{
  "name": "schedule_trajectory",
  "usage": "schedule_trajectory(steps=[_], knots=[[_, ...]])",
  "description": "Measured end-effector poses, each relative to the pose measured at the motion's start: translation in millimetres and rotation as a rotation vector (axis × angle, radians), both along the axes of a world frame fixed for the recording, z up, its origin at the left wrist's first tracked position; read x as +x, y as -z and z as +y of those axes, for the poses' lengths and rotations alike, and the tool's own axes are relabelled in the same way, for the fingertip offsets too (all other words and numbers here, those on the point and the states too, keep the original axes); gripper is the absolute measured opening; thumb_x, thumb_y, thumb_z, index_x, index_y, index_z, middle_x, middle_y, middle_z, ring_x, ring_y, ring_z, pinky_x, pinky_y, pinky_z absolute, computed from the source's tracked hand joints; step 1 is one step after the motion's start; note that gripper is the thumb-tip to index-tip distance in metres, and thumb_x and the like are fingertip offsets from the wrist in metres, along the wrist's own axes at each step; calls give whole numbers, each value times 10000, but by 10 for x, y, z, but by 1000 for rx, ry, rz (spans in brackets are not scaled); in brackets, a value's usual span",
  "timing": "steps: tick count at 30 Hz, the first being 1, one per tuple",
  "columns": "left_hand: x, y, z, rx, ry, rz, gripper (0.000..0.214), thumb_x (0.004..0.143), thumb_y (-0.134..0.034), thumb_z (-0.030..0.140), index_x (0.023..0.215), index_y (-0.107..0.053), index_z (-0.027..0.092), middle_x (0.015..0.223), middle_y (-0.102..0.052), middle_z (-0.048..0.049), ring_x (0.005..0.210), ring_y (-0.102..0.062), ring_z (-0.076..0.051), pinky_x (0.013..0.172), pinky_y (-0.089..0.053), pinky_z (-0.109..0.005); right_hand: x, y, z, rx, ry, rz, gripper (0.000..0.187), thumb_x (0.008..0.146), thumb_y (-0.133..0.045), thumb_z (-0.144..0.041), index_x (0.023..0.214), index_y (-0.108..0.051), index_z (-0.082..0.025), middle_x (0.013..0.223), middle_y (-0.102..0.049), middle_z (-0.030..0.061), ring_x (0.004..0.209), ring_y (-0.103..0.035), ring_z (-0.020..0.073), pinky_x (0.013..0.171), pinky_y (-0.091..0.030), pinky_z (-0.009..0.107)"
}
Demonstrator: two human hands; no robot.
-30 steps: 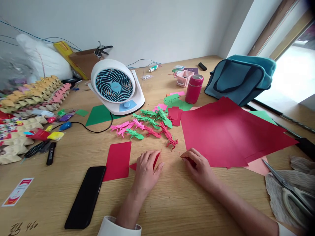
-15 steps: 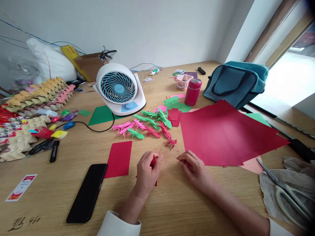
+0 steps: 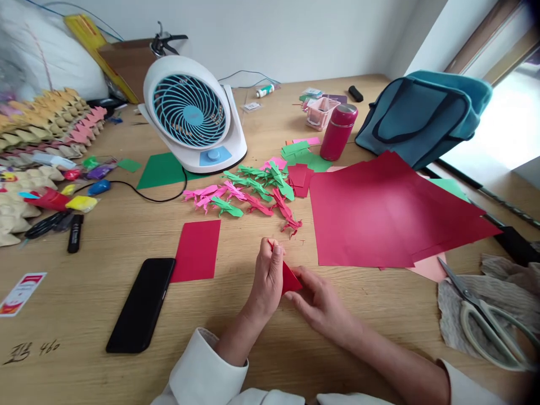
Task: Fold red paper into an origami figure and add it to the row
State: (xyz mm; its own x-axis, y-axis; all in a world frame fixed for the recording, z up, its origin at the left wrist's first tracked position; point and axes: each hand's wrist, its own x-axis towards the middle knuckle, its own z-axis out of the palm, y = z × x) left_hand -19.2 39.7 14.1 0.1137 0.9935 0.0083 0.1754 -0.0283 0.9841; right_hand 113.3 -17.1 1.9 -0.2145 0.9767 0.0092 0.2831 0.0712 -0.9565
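A piece of folded red paper (image 3: 289, 280) is pinched in my left hand (image 3: 268, 275), which hides much of it. One pointed corner sticks out to the right, and a small red tip shows above the fingers. My right hand (image 3: 323, 304) is at that corner, thumb and forefinger apart on either side of it; whether they touch the paper I cannot tell. Beyond my hands lie several small folded paper figures in green (image 3: 228, 207), pink (image 3: 205, 195) and red (image 3: 284, 208). Left of my hands a flat red paper sheet (image 3: 196, 250) lies beside a black phone (image 3: 141, 306).
Large red sheets (image 3: 371, 219) spread to the right, near scissors (image 3: 485, 315) on a crumpled cloth (image 3: 502, 275). A white fan (image 3: 236, 129), a red flask (image 3: 338, 132) and a blue bag (image 3: 417, 118) stand farther back. Egg trays (image 3: 50, 135) fill the left side.
The left hand has turned, so the folded paper's corner now points right. My right hand has come left to that corner, its fingers more spread. The whole view has shifted slightly.
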Motion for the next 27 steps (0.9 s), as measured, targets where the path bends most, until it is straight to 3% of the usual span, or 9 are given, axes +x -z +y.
schedule_trajectory(steps=[3,7,12,18,22,27], knots=[[-39,9,32,-25,-5,-109,344,992,-366,522,889,-475,213,896,-548,-17,846,-524,-151,801,-423,-250,20,70,20,-69,61,133,158,953,-529,-321,929,-625,-198,805,-627,28,731,-559,163,687,-459,277],[-89,60,80,-68,-18,-103,277,978,-453,455,879,-508,202,787,-520,12,702,-471,-122,670,-407,-215,70,182,54,-155,179,297,216,949,-554,-379,839,-602,-199,773,-599,20,702,-522,151,656,-445,263],[-105,142,120,-70,11,-161,221,930,-562,387,1033,-508,199,898,-567,-4,758,-548,-120,716,-451,-220,160,202,112,-171,222,359,221,935,-592,-381,811,-605,-199,719,-556,-4,673,-488,134,630,-417,245],[-44,219,129,-47,131,-244,202,859,-657,268,990,-526,188,906,-637,-25,845,-616,-144,784,-487,-244,221,188,180,-118,226,427,153,928,-612,-364,912,-655,-219,811,-627,9,758,-549,150,696,-461,252],[-30,239,88,10,117,-126,291,844,-667,218,1093,-519,204,856,-652,-4,755,-591,-122,719,-463,-224,221,171,223,-120,220,497,170,885,-671,-359,993,-656,-229,938,-684,32,860,-603,173,798,-495,284],[-47,200,54,124,112,51,364,814,-684,178,1150,-550,217,829,-614,17,718,-554,-113,718,-442,-224,232,200,240,-145,282,541,178,835,-729,-363,861,-632,-217,774,-638,-1,714,-566,139,675,-479,245]])
